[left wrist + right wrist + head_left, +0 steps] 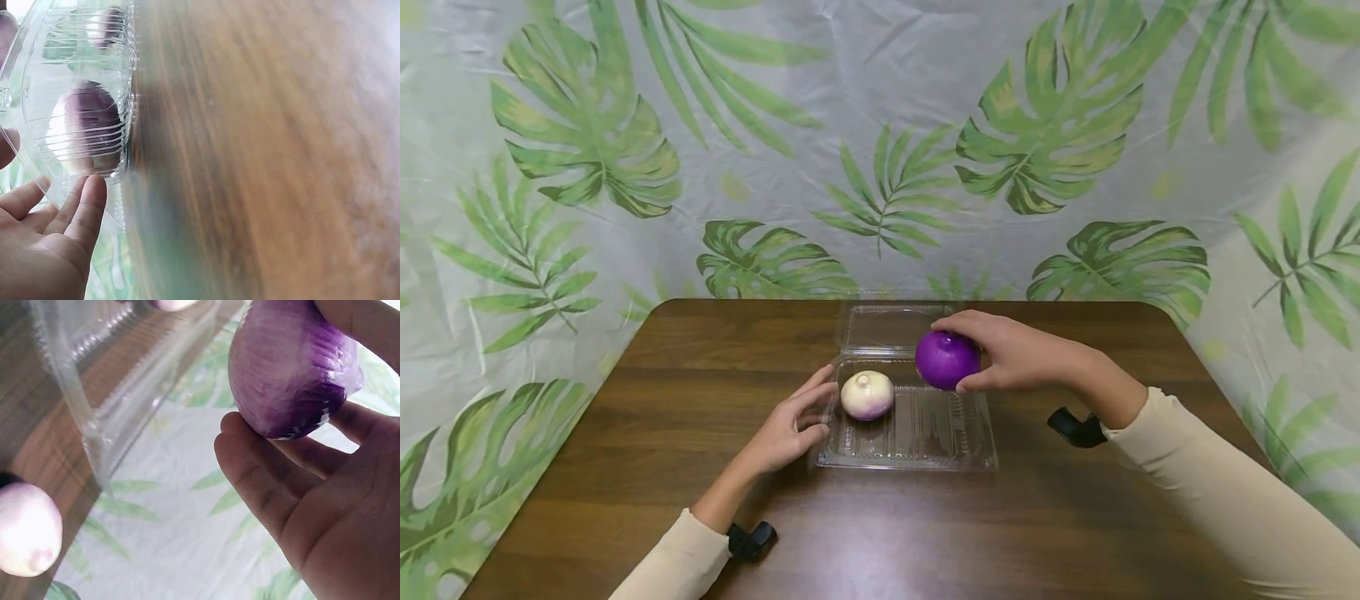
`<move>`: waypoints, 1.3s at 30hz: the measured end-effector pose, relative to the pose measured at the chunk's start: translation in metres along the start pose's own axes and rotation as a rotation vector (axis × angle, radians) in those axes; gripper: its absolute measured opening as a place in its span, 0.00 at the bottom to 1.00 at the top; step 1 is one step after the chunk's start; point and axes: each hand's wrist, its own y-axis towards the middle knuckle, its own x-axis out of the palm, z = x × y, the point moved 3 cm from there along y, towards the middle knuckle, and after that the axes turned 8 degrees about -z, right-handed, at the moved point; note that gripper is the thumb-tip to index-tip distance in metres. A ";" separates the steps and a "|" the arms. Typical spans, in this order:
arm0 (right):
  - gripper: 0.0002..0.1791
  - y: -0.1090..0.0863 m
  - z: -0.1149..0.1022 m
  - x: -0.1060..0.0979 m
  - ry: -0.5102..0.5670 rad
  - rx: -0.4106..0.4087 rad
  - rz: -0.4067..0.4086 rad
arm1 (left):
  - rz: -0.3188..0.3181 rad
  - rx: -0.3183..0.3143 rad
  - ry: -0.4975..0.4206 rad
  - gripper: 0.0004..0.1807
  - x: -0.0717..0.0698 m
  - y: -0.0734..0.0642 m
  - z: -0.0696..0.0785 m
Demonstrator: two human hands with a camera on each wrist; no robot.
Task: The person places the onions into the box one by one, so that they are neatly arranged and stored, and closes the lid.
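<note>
A clear plastic clamshell container [917, 433] lies on the table with its lid [891, 325] folded back. A white turnip [867, 395] with a purple base sits in the left part of its tray. My right hand [1011, 354] holds a purple onion [947, 360] above the right part of the tray, thumb and fingers on either side of it. At the tray's left side is my left hand [793, 425], its fingers spread and loosely bent. In the left wrist view, fingertips [94, 187] lie right at the clear wall, with the turnip [94, 125] showing through.
The dark wooden table [700, 350] extends around the container on all sides. A leaf-printed curtain [887, 108] hangs behind and beside the table. Each wrist carries a black camera mount, such as the right mount [1077, 428].
</note>
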 end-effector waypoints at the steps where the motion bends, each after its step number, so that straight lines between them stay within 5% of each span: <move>1: 0.42 0.001 0.001 0.002 0.000 0.002 -0.003 | 0.001 -0.003 0.002 0.34 0.000 0.000 0.000; 39: 0.44 0.045 0.024 0.044 0.022 0.109 -0.006 | -0.021 -0.003 -0.011 0.34 -0.001 -0.001 0.000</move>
